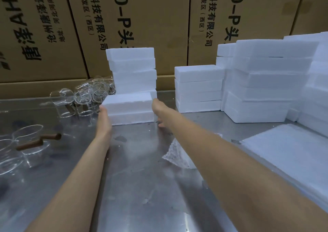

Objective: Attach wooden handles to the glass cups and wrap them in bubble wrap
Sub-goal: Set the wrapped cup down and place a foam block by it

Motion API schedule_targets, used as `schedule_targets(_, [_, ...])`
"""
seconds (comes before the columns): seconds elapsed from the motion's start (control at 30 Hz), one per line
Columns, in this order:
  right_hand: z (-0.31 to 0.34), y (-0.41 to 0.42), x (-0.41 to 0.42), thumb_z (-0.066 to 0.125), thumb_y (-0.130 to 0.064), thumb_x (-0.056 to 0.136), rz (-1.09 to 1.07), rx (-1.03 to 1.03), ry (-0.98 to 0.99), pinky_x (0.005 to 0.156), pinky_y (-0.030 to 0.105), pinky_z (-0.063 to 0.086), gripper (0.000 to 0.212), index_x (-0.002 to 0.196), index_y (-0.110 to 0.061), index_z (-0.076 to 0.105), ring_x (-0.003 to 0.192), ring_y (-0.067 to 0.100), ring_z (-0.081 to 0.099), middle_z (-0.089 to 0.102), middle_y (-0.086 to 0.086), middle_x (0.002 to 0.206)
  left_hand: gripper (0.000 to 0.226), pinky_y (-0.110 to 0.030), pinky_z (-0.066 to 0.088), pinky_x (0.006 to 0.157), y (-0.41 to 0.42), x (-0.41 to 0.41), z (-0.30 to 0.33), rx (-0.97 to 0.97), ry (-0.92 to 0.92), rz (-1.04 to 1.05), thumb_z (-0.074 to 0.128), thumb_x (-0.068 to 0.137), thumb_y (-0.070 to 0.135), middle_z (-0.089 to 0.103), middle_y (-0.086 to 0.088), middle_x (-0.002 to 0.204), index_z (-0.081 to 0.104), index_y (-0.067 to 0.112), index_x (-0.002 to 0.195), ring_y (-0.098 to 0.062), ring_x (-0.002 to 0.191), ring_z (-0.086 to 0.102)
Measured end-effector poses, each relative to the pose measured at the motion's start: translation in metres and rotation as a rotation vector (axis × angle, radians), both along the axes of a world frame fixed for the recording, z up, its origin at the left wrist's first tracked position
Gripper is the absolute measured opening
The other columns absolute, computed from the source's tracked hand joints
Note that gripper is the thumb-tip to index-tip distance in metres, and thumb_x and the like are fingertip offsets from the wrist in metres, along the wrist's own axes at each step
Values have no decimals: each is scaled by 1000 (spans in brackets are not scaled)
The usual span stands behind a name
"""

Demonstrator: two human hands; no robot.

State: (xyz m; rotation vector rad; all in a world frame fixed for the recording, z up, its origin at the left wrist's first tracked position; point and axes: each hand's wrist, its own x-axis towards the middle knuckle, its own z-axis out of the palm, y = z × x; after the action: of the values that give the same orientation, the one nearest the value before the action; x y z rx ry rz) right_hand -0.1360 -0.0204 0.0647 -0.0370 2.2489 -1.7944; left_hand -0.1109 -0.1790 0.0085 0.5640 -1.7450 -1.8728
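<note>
Hands, left hand and right hand, grip foam box sides.

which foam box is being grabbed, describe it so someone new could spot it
On the metal table, find the tall stack of white foam boxes at centre against the cardboard cartons. The foam box sits at the stack's foot, nearest the viewer. Only this one has the left hand and right hand on its two ends.

Glass cups left of foam boxes (stacked)
</note>
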Motion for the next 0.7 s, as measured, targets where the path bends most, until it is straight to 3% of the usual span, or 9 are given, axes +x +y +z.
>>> schedule_targets(0.07, [2,-4,0,15,-13,104,1,35,-11,112,36,23,45,144,6,21,137,33,29,27,21,150,61,-32,43,89,2,1,0,-23,-13,5,20,100,57,53,-7,130,47,15,136,-25,116,53])
schedule_targets(0.17, [-2,-4,-5,15,-24,104,31,93,4,112,38,25,48,145,-1,24,138,32,29,28,18,151,60,-34,43,93,2,2,1,-57,-11,16,19,101,54,51,-8,134,47,14,136,-26,118,51])
schedule_targets(0.2, [-3,-2,-4,16,-31,103,28,84,-22,109,38,29,49,143,-7,30,132,32,35,33,16,147,61,-38,42,99,2,1,0,-87,-14,23,19,101,54,50,-9,137,47,14,136,-28,121,50])
schedule_targets(0.27, [-3,5,-2,19,-40,100,30,97,-74,87,35,41,40,115,-15,46,100,30,50,47,16,116,62,-42,39,105,1,1,-3,-175,-39,46,18,101,53,49,-11,139,49,12,135,-30,125,48])
schedule_targets(0.3, [-3,11,-2,21,-41,99,34,132,-83,79,35,40,38,108,-16,48,92,28,50,49,14,108,62,-40,37,104,2,2,-4,-229,-56,61,18,101,52,50,-11,138,51,11,133,-31,125,47])
schedule_targets(0.43, [-2,44,1,28,-45,97,80,204,-66,88,36,38,48,129,-13,43,104,25,49,52,9,116,59,-38,37,88,6,6,-8,-351,-114,132,20,99,52,61,-11,119,62,12,110,-31,107,54])
schedule_targets(0.6, [4,79,15,25,-41,100,90,254,-25,63,27,46,40,106,-12,50,80,18,58,60,7,100,51,-34,37,80,19,16,-8,-365,-101,179,28,98,48,65,-4,102,67,16,95,-25,92,54])
schedule_targets(0.7, [1,103,22,21,-45,99,117,302,-32,83,34,37,49,107,-10,55,103,26,57,63,12,116,48,-37,45,84,30,24,-8,-372,-93,154,33,96,50,66,-2,94,67,17,91,-24,88,58])
